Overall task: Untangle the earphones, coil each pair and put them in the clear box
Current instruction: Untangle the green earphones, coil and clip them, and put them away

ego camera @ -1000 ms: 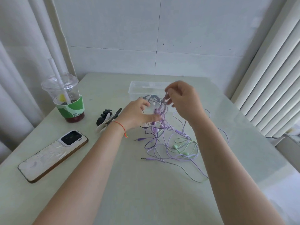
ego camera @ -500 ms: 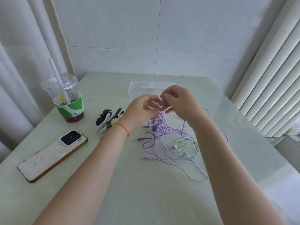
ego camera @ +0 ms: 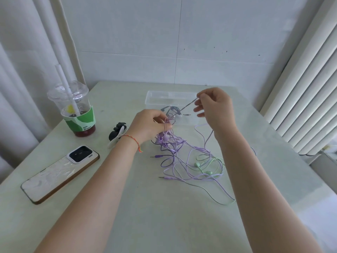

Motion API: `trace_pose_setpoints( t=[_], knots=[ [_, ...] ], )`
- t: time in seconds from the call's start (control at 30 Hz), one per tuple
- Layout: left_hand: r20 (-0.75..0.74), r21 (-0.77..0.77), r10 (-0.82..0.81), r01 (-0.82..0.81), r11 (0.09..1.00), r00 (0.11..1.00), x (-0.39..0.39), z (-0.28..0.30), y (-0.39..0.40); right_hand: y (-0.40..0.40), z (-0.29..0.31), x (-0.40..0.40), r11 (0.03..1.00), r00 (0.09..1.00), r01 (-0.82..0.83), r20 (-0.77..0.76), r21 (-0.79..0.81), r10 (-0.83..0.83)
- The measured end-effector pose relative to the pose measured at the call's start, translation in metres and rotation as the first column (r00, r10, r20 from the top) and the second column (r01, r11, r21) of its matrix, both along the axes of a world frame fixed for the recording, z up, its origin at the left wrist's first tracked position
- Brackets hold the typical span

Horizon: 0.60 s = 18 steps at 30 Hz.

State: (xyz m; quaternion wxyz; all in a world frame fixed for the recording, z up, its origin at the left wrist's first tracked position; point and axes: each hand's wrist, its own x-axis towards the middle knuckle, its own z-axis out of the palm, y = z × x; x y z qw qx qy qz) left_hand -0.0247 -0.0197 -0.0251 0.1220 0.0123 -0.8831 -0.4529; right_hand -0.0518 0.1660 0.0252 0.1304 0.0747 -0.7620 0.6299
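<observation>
A tangle of earphones point(ego camera: 184, 157) lies mid-table: purple cables, a mint-green pair point(ego camera: 206, 168) at its right, and darker strands. My left hand point(ego camera: 149, 125) pinches a bunch of purple cable just above the tangle. Up and to the right, my right hand point(ego camera: 215, 106) pinches one dark cable, which runs taut back toward the bunch. The clear box point(ego camera: 153, 99) stands behind both hands, with a dark coiled pair point(ego camera: 171, 109) visible through its wall. Two purple jack plugs point(ego camera: 155, 156) lie at the tangle's left edge.
A phone point(ego camera: 58, 172) lies face down at the left. A plastic cup point(ego camera: 73, 110) with a straw and green sleeve stands at the far left. A black and white clip point(ego camera: 117, 132) sits beside my left wrist. Curtains hang left, blinds right.
My hands, which met over the tangle half a second ago, have separated. The right hand has drawn one dark cable up and to the right; the left stays low on the bunch.
</observation>
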Motion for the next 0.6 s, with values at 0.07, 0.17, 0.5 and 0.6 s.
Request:
trace_pose_setpoints(
  t=[0.07,0.17,0.5,0.6],
  knots=[
    [-0.037,0.034,0.026,-0.024,0.999,0.999,0.0,0.001,-0.003,0.008,-0.007,-0.008,0.977,0.995,0.036,0.088,0.209,-0.056],
    [-0.056,0.134,0.04,-0.032,0.99,0.998,0.002,0.004,-0.003,0.018,-0.015,-0.015,0.825,0.976,0.073,0.128,0.561,-0.174],
    [-0.019,-0.071,0.001,-0.002,0.998,1.0,-0.001,-0.003,0.009,0.012,-0.019,-0.005,0.417,0.958,-0.285,0.27,0.863,0.097],
    [-0.016,-0.076,-0.026,0.024,0.997,1.0,0.0,-0.004,0.013,0.003,-0.016,0.0,0.55,0.943,-0.327,0.232,0.768,0.238]
  ],
)
